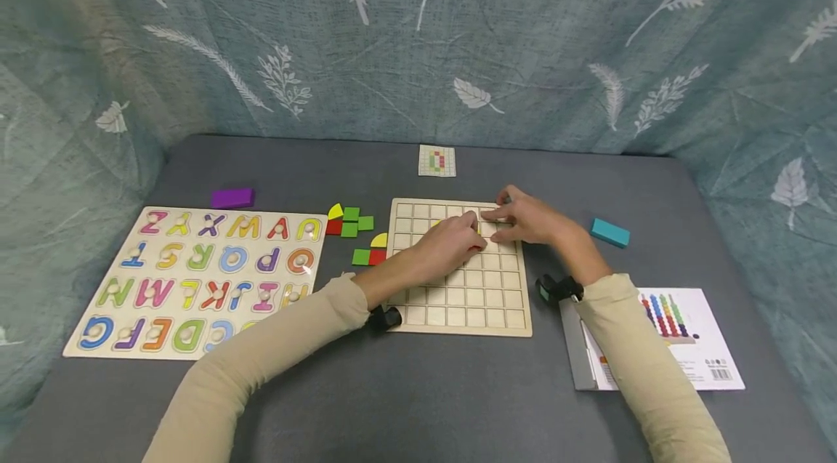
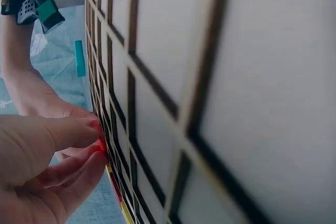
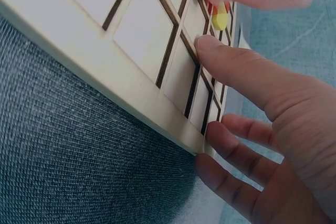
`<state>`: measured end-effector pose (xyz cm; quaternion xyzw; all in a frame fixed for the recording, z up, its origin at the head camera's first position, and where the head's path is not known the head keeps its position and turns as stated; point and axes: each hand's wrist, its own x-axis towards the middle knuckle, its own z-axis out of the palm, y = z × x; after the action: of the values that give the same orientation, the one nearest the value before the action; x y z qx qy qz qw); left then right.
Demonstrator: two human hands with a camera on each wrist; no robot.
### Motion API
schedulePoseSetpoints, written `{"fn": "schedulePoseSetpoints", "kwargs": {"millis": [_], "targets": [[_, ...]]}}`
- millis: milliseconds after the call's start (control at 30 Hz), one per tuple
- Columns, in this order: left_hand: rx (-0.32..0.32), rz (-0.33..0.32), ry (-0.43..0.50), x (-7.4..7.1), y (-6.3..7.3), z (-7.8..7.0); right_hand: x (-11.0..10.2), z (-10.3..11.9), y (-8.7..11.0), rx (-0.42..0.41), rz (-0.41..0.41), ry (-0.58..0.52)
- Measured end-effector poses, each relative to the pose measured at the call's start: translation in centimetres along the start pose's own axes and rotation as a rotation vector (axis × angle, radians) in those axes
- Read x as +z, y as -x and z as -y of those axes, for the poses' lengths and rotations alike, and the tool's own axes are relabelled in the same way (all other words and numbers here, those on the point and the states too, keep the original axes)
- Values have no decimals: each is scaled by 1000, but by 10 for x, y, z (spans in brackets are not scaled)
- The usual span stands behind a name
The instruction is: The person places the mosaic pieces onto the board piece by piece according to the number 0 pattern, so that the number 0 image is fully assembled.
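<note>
A wooden grid board [image 1: 467, 298] lies flat in the middle of the table. My left hand [image 1: 446, 246] reaches over its upper part and pinches a small red block [image 2: 100, 136] between thumb and fingertips, close to the grid. Just beyond, in the right wrist view, a yellow piece [image 3: 220, 19] sits on the board, partly hidden by that hand. My right hand [image 1: 532, 219] is at the board's upper right. Its thumb [image 3: 210, 44] rests on the grid, with the other fingertips spread along the board's edge.
Green tiles [image 1: 349, 229], red tiles and yellow quarter-round pieces lie left of the board, beside an alphabet puzzle [image 1: 214, 259]. Behind stands a pattern card [image 1: 437, 160]. A purple block [image 1: 232, 198], a teal block [image 1: 610, 232] and a white box [image 1: 709, 336] lie farther out.
</note>
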<state>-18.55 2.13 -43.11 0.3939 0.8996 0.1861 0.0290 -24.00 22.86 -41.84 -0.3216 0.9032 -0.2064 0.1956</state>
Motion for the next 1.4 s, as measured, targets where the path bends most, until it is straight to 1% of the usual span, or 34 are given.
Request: {"fn": "schedulePoseSetpoints", "kwargs": {"millis": [67, 167, 267, 333, 400, 500, 567, 633, 700, 767, 867, 967, 1000, 1067, 1167, 1233, 1333, 1400], "targets": [[5, 26, -45, 0, 0, -3, 1, -1, 1, 11, 1, 2], [-5, 67, -102, 0, 3, -7, 1, -3, 2, 23, 9, 8], [-19, 98, -102, -2, 10, -11, 0, -5, 5, 45, 22, 14], [-28, 96, -93, -2, 18, -12, -2, -7, 7, 50, 25, 23], [-24, 84, -87, -2, 26, -11, -3, -7, 7, 52, 28, 25], [9, 48, -121, -1, 33, -8, -3, -6, 6, 48, 27, 24], [49, 50, -162, 0, 32, -7, -2, -5, 3, 49, 27, 22], [82, 79, -210, 1, 29, -7, 1, -3, 1, 50, 28, 20], [100, 119, -258, 3, 26, -8, 3, -2, -1, 44, 26, 21], [100, 159, -298, 4, 24, -10, 5, -2, -2, 35, 24, 23], [85, 179, -327, 3, 24, -13, 5, -1, -2, 37, 20, 18], [65, 170, -300, 0, 28, -15, 4, -2, 0, 48, 21, -8], [67, 159, -282, -1, 30, -16, 4, -2, 0, 50, 19, -19], [92, 125, -251, -4, 37, -17, 3, -3, 2, 60, 13, -37], [135, 70, -199, -6, 53, -16, 2, -3, 2, 54, 11, -37], [142, 31, -164, -5, 65, -13, 1, -3, 2, 52, 11, -35], [98, -11, -83, -6, 85, -5, 1, -2, 1, 53, 19, -32], [41, -41, -38, -9, 98, 2, 0, -2, 1, 56, 21, -32]]}}
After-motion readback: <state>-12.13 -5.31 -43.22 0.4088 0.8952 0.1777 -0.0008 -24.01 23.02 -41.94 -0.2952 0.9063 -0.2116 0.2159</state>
